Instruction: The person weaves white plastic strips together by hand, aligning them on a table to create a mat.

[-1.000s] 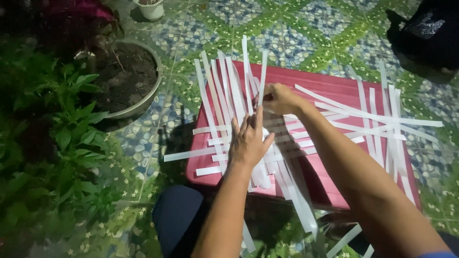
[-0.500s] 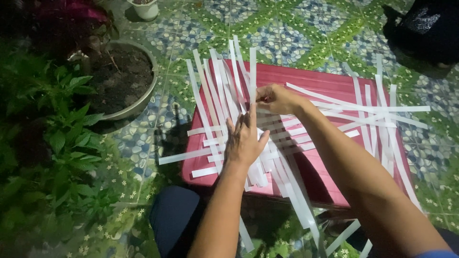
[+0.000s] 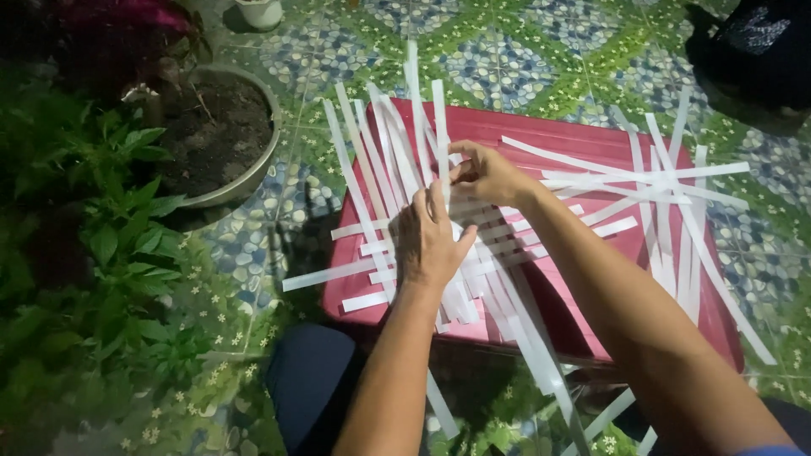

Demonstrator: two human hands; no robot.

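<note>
Many long white strips (image 3: pixel 382 160) lie crossed on a red rectangular tray-like board (image 3: pixel 541 139) on the floor. My left hand (image 3: pixel 431 241) lies flat, palm down, pressing on the crossed strips near the board's left side. Just beyond it, my right hand (image 3: pixel 483 175) pinches one upright white strip (image 3: pixel 440 135) between fingers and thumb. A second loose bundle of white strips (image 3: pixel 676 198) lies crossed on the board's right side.
A round pot of dark soil (image 3: pixel 221 139) stands at the left, with leafy green plants (image 3: pixel 110 253) in front of it. The floor has green and blue patterned tiles (image 3: pixel 524 59). A dark bag-like object (image 3: pixel 756 51) lies at the top right. My knee (image 3: pixel 308 380) is below the board.
The view has shifted slightly. My left hand has slid a little down and flattened on the strips, while my right hand has kept working the strip ends just above it.
</note>
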